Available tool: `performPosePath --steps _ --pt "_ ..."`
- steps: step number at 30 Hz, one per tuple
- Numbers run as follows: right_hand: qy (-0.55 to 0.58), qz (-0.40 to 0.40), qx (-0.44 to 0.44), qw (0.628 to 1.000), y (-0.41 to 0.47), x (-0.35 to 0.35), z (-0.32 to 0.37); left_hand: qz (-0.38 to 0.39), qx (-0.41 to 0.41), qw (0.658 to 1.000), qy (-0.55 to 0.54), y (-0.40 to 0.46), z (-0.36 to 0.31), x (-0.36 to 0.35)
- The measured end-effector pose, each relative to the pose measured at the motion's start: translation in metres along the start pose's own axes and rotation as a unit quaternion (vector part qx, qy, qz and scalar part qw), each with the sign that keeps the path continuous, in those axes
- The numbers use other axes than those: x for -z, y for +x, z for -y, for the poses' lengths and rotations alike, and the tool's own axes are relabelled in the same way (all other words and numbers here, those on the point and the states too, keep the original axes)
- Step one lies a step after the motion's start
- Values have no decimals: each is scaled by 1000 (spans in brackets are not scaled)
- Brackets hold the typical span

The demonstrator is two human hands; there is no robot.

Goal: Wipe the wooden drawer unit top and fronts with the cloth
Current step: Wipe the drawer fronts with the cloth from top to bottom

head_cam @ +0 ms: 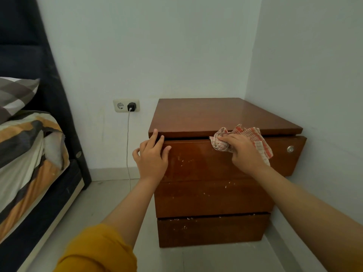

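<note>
The wooden drawer unit [216,197] stands in the room corner, with a smooth brown top [220,114] and three drawer fronts. My right hand [243,152] presses a crumpled red-and-white checked cloth [253,134] against the upper edge of the top drawer front, near its middle. The top drawer [196,161] sits slightly pulled out. My left hand [152,154] rests at the unit's front left corner, fingers straight, with fingertips touching the edge of the top. White specks dot the drawer fronts.
A bed [29,154] with a striped cover and pillow stands on the left. A wall socket [126,105] holds a black charger with a white cable hanging to the tiled floor [110,205]. A round metal lock [290,149] sits on the top drawer's right end.
</note>
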State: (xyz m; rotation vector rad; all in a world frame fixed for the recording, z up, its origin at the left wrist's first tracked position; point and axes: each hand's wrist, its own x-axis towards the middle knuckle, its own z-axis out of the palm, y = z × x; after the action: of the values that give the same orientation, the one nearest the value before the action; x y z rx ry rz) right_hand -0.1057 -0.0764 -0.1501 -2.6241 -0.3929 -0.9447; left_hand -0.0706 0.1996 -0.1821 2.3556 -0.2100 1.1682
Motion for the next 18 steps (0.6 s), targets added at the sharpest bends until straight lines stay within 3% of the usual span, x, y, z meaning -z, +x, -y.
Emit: performPosePath --steps 12,16,18 --pt "-47 -66 -50 995 -14 11 -44 -12 1 1000 -7 -1 0 -2" --pt "-32 -108 -76 991 -14 11 -26 -15 0 1000 -7 -2 -1 -2" --pt "-32 -134 -41 990 -15 5 -4 -20 -3 1000 -3 -3 -1 -3"
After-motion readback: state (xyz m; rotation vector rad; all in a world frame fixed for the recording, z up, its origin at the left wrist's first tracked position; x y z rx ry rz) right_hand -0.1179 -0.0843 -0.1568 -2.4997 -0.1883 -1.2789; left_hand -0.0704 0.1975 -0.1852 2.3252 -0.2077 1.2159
